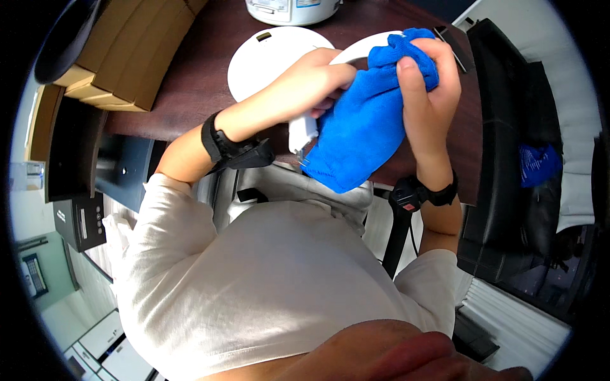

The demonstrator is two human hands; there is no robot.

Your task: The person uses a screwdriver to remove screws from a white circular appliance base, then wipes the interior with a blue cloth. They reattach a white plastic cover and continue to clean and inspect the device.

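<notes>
A white curved bar (363, 48) runs between my two hands above the table. At its lower end my left hand (322, 76) is closed, with the fingers curled round it. A white power adapter (301, 134) with metal prongs hangs just under those fingers; whether they also grip it is hidden. My right hand (435, 86) pinches a bunched blue cloth (365, 127) round the bar's upper end, thumb on the near side. The rest of the cloth drapes down toward my lap. Behind my left wrist lies a white round disc (264, 62) with a small dark slot.
Cardboard boxes (136, 54) stand at the left of the dark wooden table (190, 82). A white appliance (292, 11) sits at the far edge. A dark flat object (452, 51) lies beyond my right hand. A black leather seat (508, 127) is on the right.
</notes>
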